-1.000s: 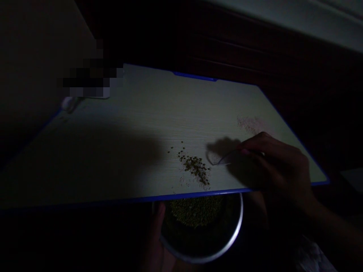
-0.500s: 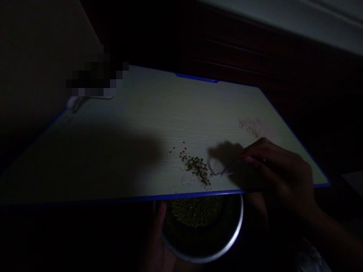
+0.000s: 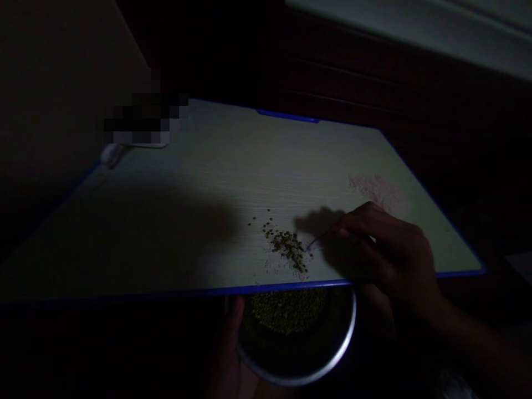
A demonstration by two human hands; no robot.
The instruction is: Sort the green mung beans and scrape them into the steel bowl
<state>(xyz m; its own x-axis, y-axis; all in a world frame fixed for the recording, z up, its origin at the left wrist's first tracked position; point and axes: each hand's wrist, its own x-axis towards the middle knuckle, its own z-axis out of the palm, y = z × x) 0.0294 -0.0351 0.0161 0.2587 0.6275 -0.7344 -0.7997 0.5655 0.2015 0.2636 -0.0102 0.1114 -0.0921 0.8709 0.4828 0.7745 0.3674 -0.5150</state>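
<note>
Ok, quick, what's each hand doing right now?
Left hand: holding a round steel bowl by its rim.
Right hand: pinching a thin pale pick.

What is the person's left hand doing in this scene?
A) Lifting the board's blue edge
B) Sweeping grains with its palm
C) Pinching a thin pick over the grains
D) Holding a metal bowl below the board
D. The left hand is below the board, its thumb against the rim of the metal bowl.
</note>
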